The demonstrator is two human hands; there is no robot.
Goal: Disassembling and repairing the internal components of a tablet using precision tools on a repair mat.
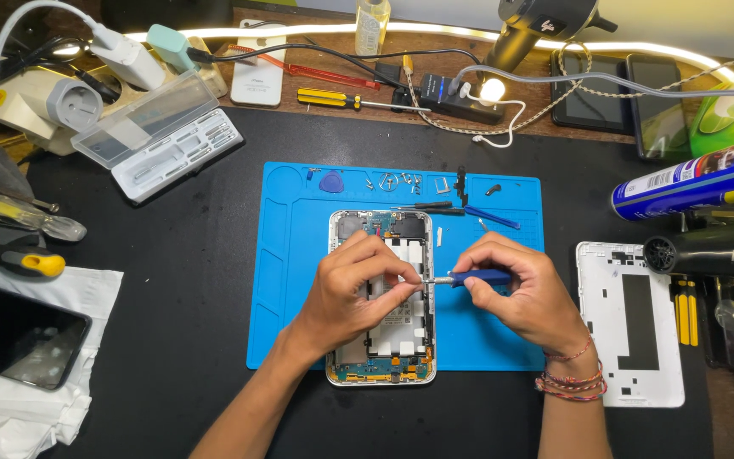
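The opened tablet [381,297] lies face down on the blue mat [290,280], right under my hands, its long axis running away from me toward the back of the bench [172,280], so its circuit boards sit at the near and far ends with the pale battery between them. My left hand [346,293] rests on top of it, fingers curled and pinched together at the right edge of the frame, where the fingertips meet the metal tip of the screwdriver [477,277]. My right hand [524,293] holds that blue-handled screwdriver in a pinch of thumb and fingers, lying nearly level and pointing left, across the tablet's long axis, so the tip comes at the right edge from the side. The left hand is the one over the tablet; the right sits just off it, above bare mat. Beyond my hands, near the mat's far edge, small screws [392,180] lie loose beside a blue pick [331,181], and a pair of tweezers [490,218] lies just past the tablet's top right corner. Well to the right, off the mat, the white back cover [630,323] lies inside up, parallel to the tablet. To the far left sit an open bit case [159,136] and yellow-handled drivers [10,255]; a spray can [698,180] lies on its side at the right.
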